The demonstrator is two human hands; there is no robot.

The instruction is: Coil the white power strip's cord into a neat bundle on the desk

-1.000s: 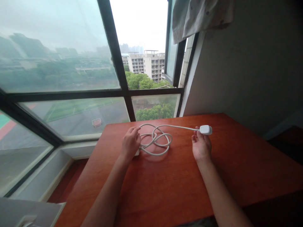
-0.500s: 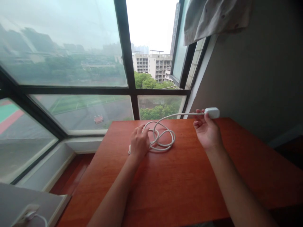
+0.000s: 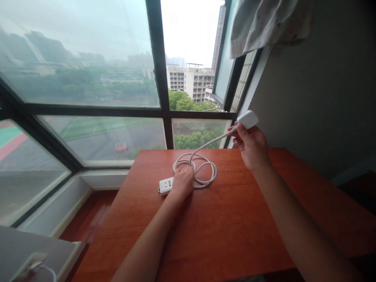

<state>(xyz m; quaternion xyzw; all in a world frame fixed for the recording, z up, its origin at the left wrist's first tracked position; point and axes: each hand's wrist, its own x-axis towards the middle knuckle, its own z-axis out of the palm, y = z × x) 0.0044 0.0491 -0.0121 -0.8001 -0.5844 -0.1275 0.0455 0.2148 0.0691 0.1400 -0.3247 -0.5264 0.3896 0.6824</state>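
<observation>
A white power strip (image 3: pixel 166 185) lies on the wooden table, its left end with socket holes showing and the rest covered by my left hand (image 3: pixel 185 180). The fingers of that hand curl down over the cord where it meets the strip; their tips are hidden. Loops of white cord (image 3: pixel 210 182) lie on the table just right of it. Above the table's far edge, my right hand (image 3: pixel 255 149) pinches the white plug (image 3: pixel 247 119) at the cord's other end. From the plug the cord slopes down left to the loops.
The brown table (image 3: pixel 217 231) reaches to a framed window (image 3: pixel 199 114), with one pane swung open. A grey cloth (image 3: pixel 270 27) hangs at upper right beside a dark wall. At lower left, a white plug with a cord (image 3: pixel 38 267) sits in a wall socket.
My left hand has slid right, uncovering the socket end of the power strip. My right hand has lifted the plug up and slightly left, tilting it, so the cord rises more steeply.
</observation>
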